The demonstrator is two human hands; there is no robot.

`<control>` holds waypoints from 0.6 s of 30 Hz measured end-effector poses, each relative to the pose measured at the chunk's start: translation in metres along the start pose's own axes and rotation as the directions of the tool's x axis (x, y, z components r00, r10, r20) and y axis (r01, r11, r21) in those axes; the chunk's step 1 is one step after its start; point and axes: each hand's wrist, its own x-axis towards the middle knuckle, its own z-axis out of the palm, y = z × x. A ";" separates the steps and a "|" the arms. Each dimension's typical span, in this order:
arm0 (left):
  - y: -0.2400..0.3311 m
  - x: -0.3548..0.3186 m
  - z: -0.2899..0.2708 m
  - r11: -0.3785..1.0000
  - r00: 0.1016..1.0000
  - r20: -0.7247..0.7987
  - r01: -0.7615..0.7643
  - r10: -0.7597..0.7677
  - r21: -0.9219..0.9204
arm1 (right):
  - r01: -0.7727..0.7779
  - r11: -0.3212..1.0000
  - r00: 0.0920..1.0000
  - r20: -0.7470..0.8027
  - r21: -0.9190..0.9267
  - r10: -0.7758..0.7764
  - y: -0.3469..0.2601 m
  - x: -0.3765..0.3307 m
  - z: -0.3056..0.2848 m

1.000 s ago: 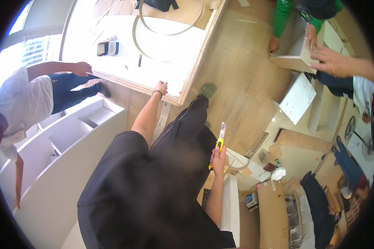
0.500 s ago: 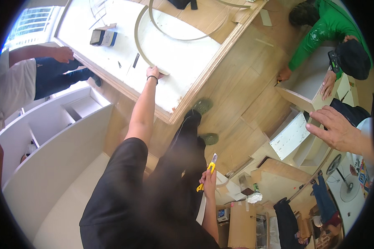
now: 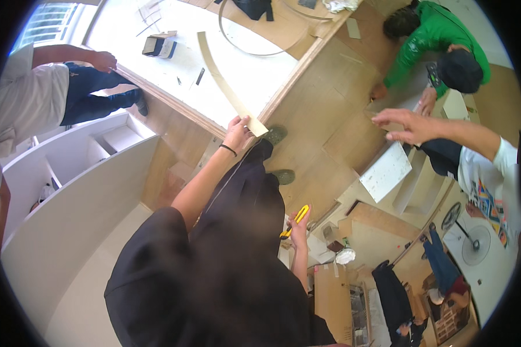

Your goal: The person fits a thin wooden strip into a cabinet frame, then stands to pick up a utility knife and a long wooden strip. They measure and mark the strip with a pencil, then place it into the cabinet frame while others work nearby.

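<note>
Curved wooden strip (image 3: 226, 84), lengthwise up-left from left hand (image 3: 238, 133)

One head-worn fisheye view looks steeply down from standing height.

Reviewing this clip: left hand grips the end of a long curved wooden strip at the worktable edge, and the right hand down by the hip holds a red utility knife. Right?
Not quite: in the head view the utility knife in the right hand is yellow, not red. The left hand does grip the end of the curved wooden strip at the worktable edge.
</note>
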 end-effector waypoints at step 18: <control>-0.053 -0.161 0.262 0.946 0.697 0.640 0.224 -0.323 0.234 | 0.100 0.982 0.916 -0.399 0.160 -0.029 0.046 -0.029 -0.023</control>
